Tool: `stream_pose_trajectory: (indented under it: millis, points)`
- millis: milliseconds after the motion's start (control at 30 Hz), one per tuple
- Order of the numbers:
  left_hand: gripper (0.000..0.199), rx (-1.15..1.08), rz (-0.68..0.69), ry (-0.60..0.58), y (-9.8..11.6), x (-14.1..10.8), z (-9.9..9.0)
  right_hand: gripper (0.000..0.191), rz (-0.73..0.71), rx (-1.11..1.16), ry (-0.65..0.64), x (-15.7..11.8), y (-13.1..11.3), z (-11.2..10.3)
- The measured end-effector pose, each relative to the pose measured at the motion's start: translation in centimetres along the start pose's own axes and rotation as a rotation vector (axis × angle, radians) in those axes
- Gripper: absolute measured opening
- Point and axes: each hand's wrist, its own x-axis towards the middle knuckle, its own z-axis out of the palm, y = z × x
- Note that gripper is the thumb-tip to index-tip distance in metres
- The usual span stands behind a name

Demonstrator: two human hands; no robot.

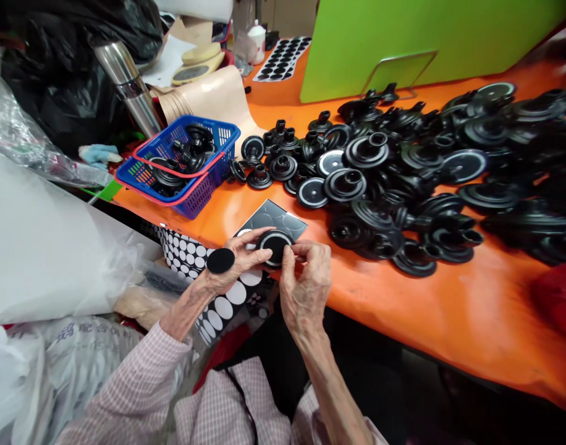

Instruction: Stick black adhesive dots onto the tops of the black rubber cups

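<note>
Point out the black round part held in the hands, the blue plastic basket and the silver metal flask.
Black round part (277, 246): head view, middle of its face.
Blue plastic basket (203, 193): head view, its near side wall.
Silver metal flask (131, 93): head view, middle of its body.

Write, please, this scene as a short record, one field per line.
Left hand: holds round black part
Near left wrist: black disc
Right hand: touches that part's rim
Beyond hands: grey sheet with round outlines
Basket: blue, black parts inside
Table: orange, bearing heap of black parts
Behind heap: green panel
</note>
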Motion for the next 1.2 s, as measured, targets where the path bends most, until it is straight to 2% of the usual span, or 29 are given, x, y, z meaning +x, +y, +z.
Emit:
stream_pose_trajectory:
  millis: [200,300,400,467,567,667,733,800,833,867,933,967,1000,1100,1200]
  points:
    - [0.036,-0.003,0.001,0.021,0.2,-0.1,0.1,0.011,0.011,0.015,-0.007,0.1,0.0,-0.1]
    - [0.036,-0.026,-0.007,0.019,0.2,-0.2,0.0,0.013,0.165,0.138,-0.046,0.4,0.1,-0.3]
    - [0.043,-0.041,-0.015,0.029,0.3,-0.2,0.0,0.025,0.379,0.336,-0.160,0.7,0.3,-0.2]
    - [0.047,-0.027,0.007,0.063,1.1,0.0,-0.3,0.031,0.374,0.335,-0.236,0.8,0.5,0.1]
    - [0.045,0.041,0.120,0.151,4.6,0.6,-1.4,0.027,0.148,0.160,-0.286,0.2,0.9,1.0]
    - [0.048,0.221,0.313,0.297,10.6,1.0,-3.3,0.024,-0.066,-0.008,-0.288,-0.7,1.3,1.7]
    - [0.051,0.457,0.483,0.487,14.3,1.0,-4.5,0.024,-0.137,-0.080,-0.280,-1.2,1.5,2.0]
    - [0.050,0.761,0.667,0.711,16.2,0.9,-4.9,0.024,-0.179,-0.121,-0.265,-1.5,1.8,2.1]
    - [0.045,0.906,0.733,0.777,16.2,1.1,-4.7,0.023,-0.196,-0.133,-0.261,-1.5,1.9,2.2]
    - [0.038,1.033,0.770,0.794,15.5,1.5,-4.4,0.023,-0.215,-0.141,-0.258,-1.5,2.1,2.2]
    - [0.023,1.220,0.716,0.659,12.7,2.9,-3.4,0.023,-0.248,-0.158,-0.250,-1.5,2.3,2.2]
    - [0.021,1.298,0.651,0.573,11.0,3.9,-2.9,0.023,-0.258,-0.165,-0.251,-1.5,2.3,2.2]
    - [0.024,1.357,0.590,0.536,9.3,5.0,-2.5,0.024,-0.262,-0.171,-0.254,-1.5,2.3,2.2]
    - [0.038,1.363,0.436,0.600,6.0,8.3,-2.2,0.025,-0.266,-0.174,-0.277,-1.6,2.3,2.2]
    - [0.035,1.135,0.405,0.675,5.6,10.4,-2.6,0.025,-0.263,-0.168,-0.277,-1.8,2.3,2.2]
